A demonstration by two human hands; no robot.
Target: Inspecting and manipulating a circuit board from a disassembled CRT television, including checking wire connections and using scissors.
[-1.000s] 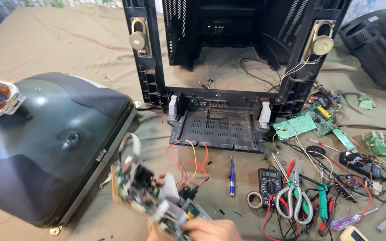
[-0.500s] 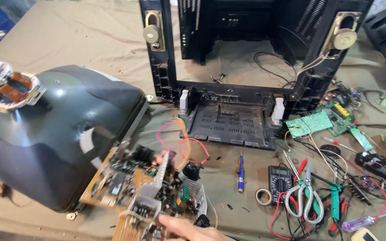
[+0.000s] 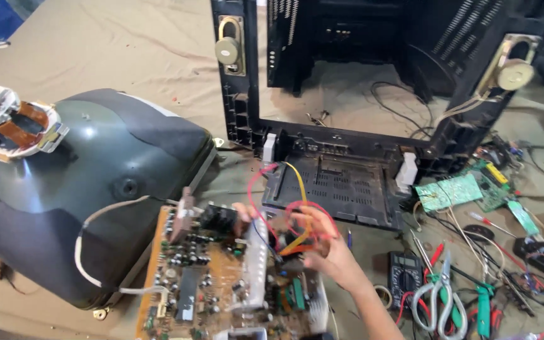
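The brown circuit board (image 3: 221, 283) is now lying flatter and higher in view than half a second ago, and the right hand (image 3: 322, 249) is lifting into the wires above it.

The right hand is curling its grip around a loop of red and yellow wires (image 3: 297, 223) at about one o'clock from the board, which is sitting at six o'clock on the worktop (image 3: 127, 56), against the grey picture tube (image 3: 83, 201) at nine o'clock. The left hand is not showing. The black television frame (image 3: 347, 151) is standing at twelve o'clock, scissors (image 3: 439, 302) and a multimeter (image 3: 404, 277) at four o'clock. The step in hand looks like sorting the board's leads; the next move is probably calling for a gentle pull, keeping the wires clear of the components.
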